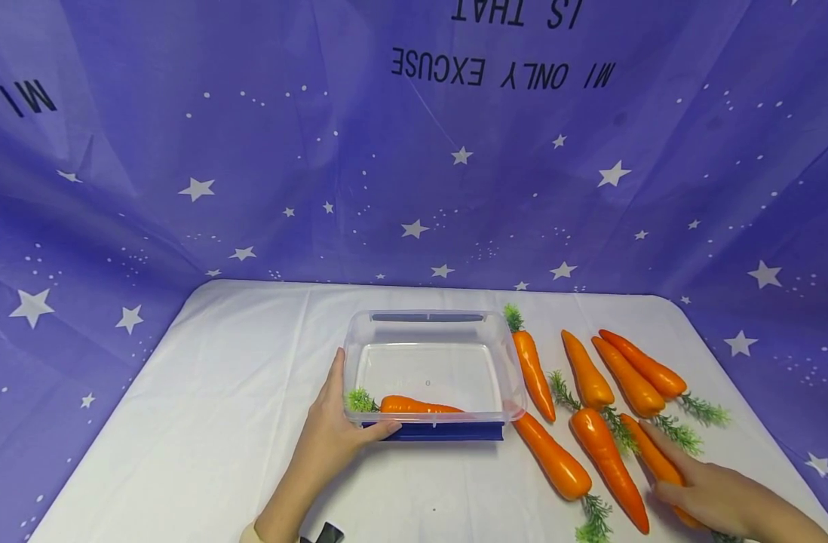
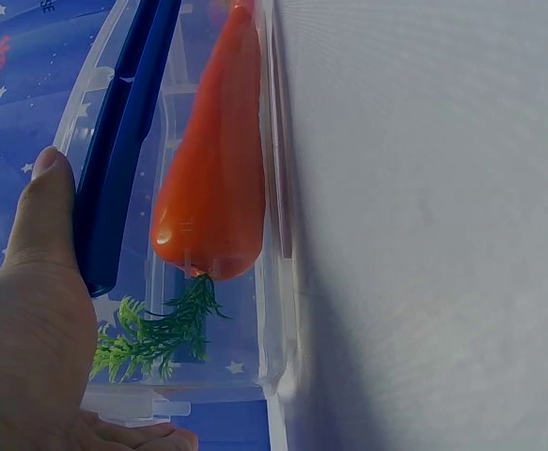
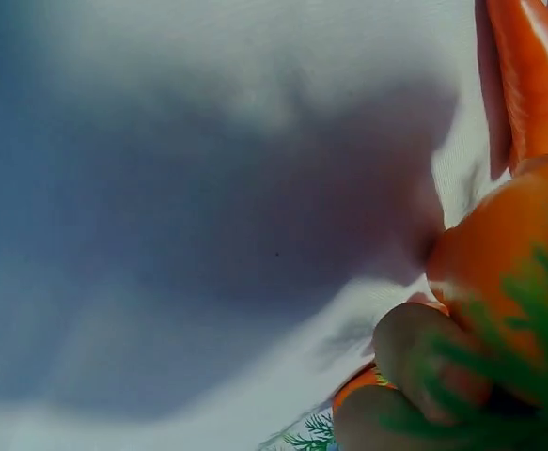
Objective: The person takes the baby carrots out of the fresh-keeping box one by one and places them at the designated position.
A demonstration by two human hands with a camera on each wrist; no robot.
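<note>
A clear plastic box (image 1: 427,369) with a blue latch (image 1: 448,431) along its front stands mid-table. Inside, near its front wall, lies one carrot (image 1: 417,406) with a green leafy top (image 2: 165,329). My left hand (image 1: 329,434) grips the box's left front corner, thumb over the front rim and the fingers along the left side. At the front right, my right hand (image 1: 719,494) holds another carrot (image 1: 653,451) between thumb and fingers. The right wrist view shows fingers (image 3: 433,357) against that carrot (image 3: 508,249), its leaves partly covering them.
Several more carrots lie on the white tablecloth (image 1: 203,422) right of the box. One carrot (image 1: 535,377) is close along its right wall, another (image 1: 555,460) by its front right corner. A dark object (image 1: 329,532) shows at the front edge. Behind hangs a purple starry cloth (image 1: 360,188).
</note>
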